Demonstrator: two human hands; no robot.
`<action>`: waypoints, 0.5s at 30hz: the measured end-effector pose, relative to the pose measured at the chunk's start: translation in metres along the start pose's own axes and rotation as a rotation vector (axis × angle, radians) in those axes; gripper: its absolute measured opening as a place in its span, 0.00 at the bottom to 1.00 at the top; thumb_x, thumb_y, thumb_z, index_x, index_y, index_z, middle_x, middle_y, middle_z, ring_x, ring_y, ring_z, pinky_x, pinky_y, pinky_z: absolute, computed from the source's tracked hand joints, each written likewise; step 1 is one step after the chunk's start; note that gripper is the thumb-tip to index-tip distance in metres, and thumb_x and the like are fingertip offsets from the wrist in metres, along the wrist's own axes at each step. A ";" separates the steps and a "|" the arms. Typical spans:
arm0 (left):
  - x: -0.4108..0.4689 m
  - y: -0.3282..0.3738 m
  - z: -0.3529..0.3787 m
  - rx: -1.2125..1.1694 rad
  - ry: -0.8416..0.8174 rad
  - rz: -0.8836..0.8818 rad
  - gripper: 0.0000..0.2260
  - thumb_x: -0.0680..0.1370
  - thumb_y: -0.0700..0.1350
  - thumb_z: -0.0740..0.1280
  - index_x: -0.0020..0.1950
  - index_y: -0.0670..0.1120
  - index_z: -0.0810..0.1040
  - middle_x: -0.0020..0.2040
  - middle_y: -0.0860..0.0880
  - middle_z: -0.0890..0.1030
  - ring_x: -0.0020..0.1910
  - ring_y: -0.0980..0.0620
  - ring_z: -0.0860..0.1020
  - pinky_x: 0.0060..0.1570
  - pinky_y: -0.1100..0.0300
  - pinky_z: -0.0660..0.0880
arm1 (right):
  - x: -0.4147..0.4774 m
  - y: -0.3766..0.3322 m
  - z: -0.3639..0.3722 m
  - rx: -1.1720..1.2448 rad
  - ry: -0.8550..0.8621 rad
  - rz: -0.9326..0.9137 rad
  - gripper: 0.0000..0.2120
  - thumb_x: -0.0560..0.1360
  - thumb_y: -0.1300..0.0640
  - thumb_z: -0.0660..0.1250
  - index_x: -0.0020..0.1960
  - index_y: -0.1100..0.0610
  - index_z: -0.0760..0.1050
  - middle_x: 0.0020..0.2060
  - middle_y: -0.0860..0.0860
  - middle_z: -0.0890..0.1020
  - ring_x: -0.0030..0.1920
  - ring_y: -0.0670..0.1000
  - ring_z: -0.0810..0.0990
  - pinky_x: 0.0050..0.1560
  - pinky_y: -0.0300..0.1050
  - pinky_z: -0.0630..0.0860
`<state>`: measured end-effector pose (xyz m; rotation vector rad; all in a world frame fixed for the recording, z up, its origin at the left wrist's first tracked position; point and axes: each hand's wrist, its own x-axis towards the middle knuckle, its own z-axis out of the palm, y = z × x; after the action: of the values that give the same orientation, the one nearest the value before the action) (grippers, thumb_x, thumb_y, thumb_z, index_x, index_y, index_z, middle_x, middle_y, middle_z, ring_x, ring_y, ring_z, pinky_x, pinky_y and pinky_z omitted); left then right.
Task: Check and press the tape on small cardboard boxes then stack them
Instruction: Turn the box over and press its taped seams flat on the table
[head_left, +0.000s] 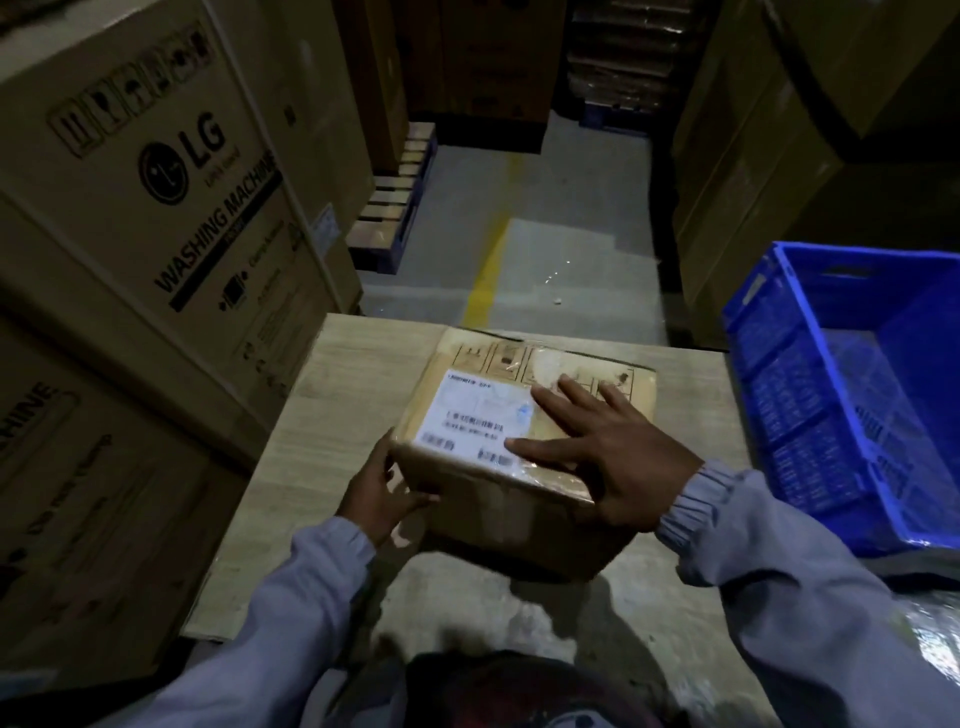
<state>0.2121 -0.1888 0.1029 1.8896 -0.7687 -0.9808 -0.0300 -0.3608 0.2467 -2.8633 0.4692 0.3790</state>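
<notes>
The right hand (613, 457) lies flat, fingers spread, on the small cardboard box (509, 519). The left hand (376, 493) grips its near-left corner.

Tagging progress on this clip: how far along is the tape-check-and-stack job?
Done: nothing evident; no stack of small boxes is in view. In hand: one small box sits on the cardboard sheet, the right hand flat on its taped top beside the label, the left hand gripping its near left corner. Left: finish pressing, then stack it; the visible part of the blue crate shows no boxes.
</notes>
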 end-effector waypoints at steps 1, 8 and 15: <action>-0.005 0.007 -0.001 -0.035 -0.035 0.051 0.48 0.53 0.58 0.81 0.70 0.49 0.67 0.62 0.52 0.77 0.65 0.49 0.74 0.56 0.63 0.74 | -0.001 0.001 0.002 -0.015 -0.003 -0.024 0.42 0.69 0.43 0.71 0.73 0.28 0.48 0.77 0.47 0.38 0.76 0.54 0.34 0.73 0.57 0.34; -0.039 0.044 0.019 -0.208 -0.124 0.173 0.46 0.65 0.75 0.65 0.70 0.42 0.68 0.61 0.56 0.80 0.64 0.57 0.76 0.63 0.61 0.71 | -0.017 0.005 0.018 0.028 0.040 -0.014 0.44 0.68 0.53 0.68 0.75 0.32 0.48 0.75 0.47 0.35 0.75 0.53 0.30 0.70 0.49 0.29; -0.049 0.077 0.015 0.364 0.157 0.350 0.33 0.77 0.62 0.56 0.78 0.47 0.58 0.76 0.48 0.65 0.75 0.50 0.62 0.73 0.58 0.60 | -0.018 -0.007 0.020 0.349 0.259 0.073 0.31 0.71 0.40 0.52 0.73 0.46 0.67 0.77 0.51 0.57 0.78 0.53 0.50 0.77 0.55 0.47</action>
<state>0.1644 -0.1902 0.1822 2.0134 -1.1950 -0.4910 -0.0488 -0.3445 0.2339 -2.5662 0.6185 -0.0623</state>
